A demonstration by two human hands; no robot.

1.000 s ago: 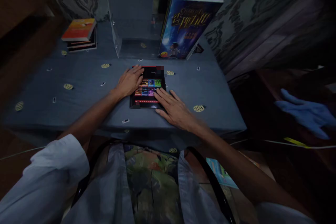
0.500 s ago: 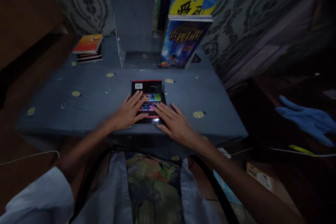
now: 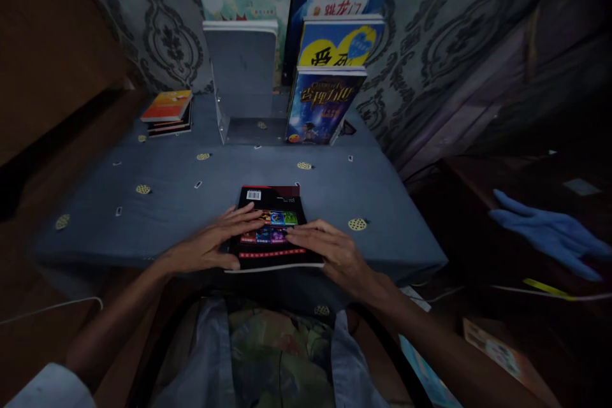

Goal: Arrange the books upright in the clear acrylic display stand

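A black paperback book (image 3: 272,258) lies back cover up at the table's near edge, with a barcode and several small coloured pictures on it. Its near side shows white page edges and looks slightly raised. On the left side of the book, my left hand (image 3: 213,242) has its fingers over the cover and its thumb at the lower left corner. My right hand (image 3: 335,248) grips the right side, fingers laid on the cover; its thumb is hidden. Both hands are closed on the book.
Books, one of them blue (image 3: 322,108), stand in a clear acrylic rack (image 3: 248,131) at the back of the cloth-covered table (image 3: 167,223). A small book stack (image 3: 167,108) lies back left. Blue gloves (image 3: 545,226) rest on a dark surface at right.
The book has come nearer to me, to the table's front edge. My hands have gone from lying flat on its cover to holding its sides. The view has tilted up.
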